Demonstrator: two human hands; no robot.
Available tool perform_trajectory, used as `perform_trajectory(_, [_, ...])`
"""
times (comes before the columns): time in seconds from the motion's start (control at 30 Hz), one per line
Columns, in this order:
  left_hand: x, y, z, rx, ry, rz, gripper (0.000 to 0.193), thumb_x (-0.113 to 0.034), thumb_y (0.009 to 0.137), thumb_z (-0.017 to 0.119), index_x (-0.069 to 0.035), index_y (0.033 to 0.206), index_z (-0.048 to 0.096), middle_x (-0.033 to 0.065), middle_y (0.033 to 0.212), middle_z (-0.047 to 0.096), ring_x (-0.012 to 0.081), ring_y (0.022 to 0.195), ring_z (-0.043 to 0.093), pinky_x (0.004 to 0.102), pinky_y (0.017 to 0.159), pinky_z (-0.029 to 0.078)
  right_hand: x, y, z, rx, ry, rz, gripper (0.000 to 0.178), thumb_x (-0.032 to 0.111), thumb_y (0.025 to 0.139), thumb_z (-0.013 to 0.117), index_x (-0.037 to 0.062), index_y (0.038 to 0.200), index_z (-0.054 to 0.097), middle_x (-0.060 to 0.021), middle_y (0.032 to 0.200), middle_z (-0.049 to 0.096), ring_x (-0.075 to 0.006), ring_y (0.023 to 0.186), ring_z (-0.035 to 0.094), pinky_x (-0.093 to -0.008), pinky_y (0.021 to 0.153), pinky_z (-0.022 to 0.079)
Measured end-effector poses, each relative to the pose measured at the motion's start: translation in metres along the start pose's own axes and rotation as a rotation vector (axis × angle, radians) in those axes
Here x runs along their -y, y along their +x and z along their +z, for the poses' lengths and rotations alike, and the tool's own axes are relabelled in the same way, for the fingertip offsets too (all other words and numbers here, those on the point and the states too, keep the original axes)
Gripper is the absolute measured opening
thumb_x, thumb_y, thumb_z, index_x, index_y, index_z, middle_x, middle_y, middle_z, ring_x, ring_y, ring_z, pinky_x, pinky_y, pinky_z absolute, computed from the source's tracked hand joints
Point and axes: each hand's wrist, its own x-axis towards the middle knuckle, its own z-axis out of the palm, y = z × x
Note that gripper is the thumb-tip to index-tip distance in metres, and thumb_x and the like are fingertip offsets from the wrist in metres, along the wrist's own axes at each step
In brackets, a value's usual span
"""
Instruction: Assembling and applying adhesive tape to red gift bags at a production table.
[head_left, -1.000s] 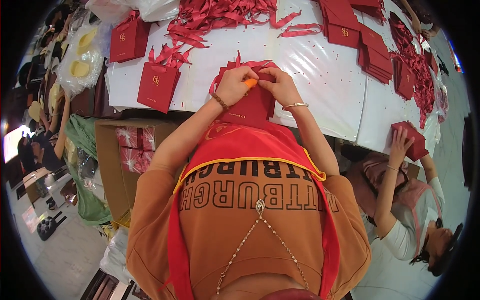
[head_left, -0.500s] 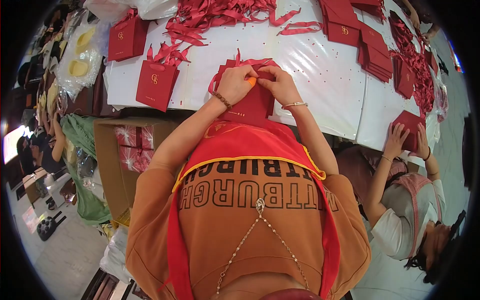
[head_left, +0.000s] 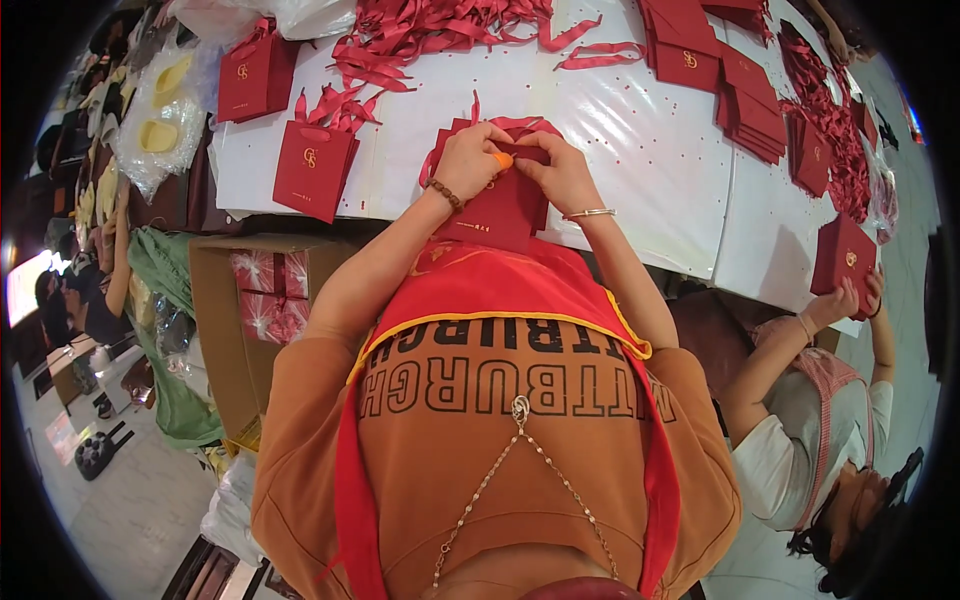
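Observation:
A red paper gift bag (head_left: 490, 212) stands at the table's near edge, close against my apron, with more red bags seemingly layered behind it. My left hand (head_left: 470, 165) is closed in a pinch at its top edge. A small orange piece (head_left: 503, 161) shows at that thumb; whether it is worn or held I cannot tell. Opposite it, my right hand (head_left: 562, 172) pinches the same upper rim, its fingertips almost meeting the left ones. A loop of red ribbon (head_left: 535, 124) rises behind my fingers. What lies between the fingertips is hidden.
Red ribbons (head_left: 450, 40) heap at the back of the white table (head_left: 640, 190). Finished-looking bags (head_left: 312, 170) stand left; flat bag stacks (head_left: 750, 105) lie right. An open carton (head_left: 215, 320) sits below left. At right, a co-worker's hands (head_left: 845, 300) hold another red bag.
My hands stay at the bag's rim, with only slight finger movement. The co-worker's bag has moved right and now stands upright, its front showing.

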Motion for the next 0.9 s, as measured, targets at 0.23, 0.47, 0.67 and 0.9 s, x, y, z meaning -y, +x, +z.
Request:
perform_trajectory(0.23, [-0.005,-0.004,0.004,-0.006,-0.042,-0.059,0.023,-0.003,0.067,0.058,0.000,0.090,0.057,0.0087,0.063,0.060,0.0143,0.053,0.057,0.0268,0.048,0.045,0.007,-0.003,-0.007,0.042,-0.062,0.122,0.023,0.012,0.071,0.065,0.0013,0.089,0.058,-0.0158,0.075,0.060,-0.0283,0.069,0.058,-0.0339,0.063,0.045])
perform_trajectory(0.47, [-0.009,-0.008,0.009,-0.128,0.326,0.249,0.021,-0.004,0.066,0.058,-0.003,0.087,0.058,0.0106,0.063,0.060,0.0221,0.058,0.058,0.0315,0.054,0.045,0.013,-0.005,-0.009,0.031,-0.101,0.059,0.022,0.011,0.071,0.063,0.0011,0.090,0.058,-0.0165,0.078,0.060,-0.0294,0.073,0.058,-0.0349,0.066,0.045])
perform_trajectory(0.67, [-0.009,-0.004,0.001,0.035,-0.011,0.009,0.016,-0.002,0.074,0.057,0.000,0.089,0.054,0.0037,0.063,0.058,0.0096,0.051,0.051,0.0233,0.047,0.042,0.015,-0.005,-0.005,0.024,-0.129,-0.064,0.023,0.009,0.071,0.062,0.0016,0.092,0.058,-0.0147,0.084,0.061,-0.0314,0.077,0.058,-0.0358,0.070,0.045])
perform_trajectory(0.9, [-0.012,-0.005,-0.018,-0.128,0.831,0.712,0.011,-0.013,0.072,0.062,-0.006,0.080,0.060,0.0088,0.070,0.062,0.0230,0.064,0.059,0.0338,0.058,0.045,0.002,-0.008,-0.001,0.082,-0.219,-0.212,0.024,0.006,0.074,0.059,0.0032,0.098,0.058,-0.0138,0.090,0.059,-0.0285,0.079,0.057,-0.0328,0.070,0.045])
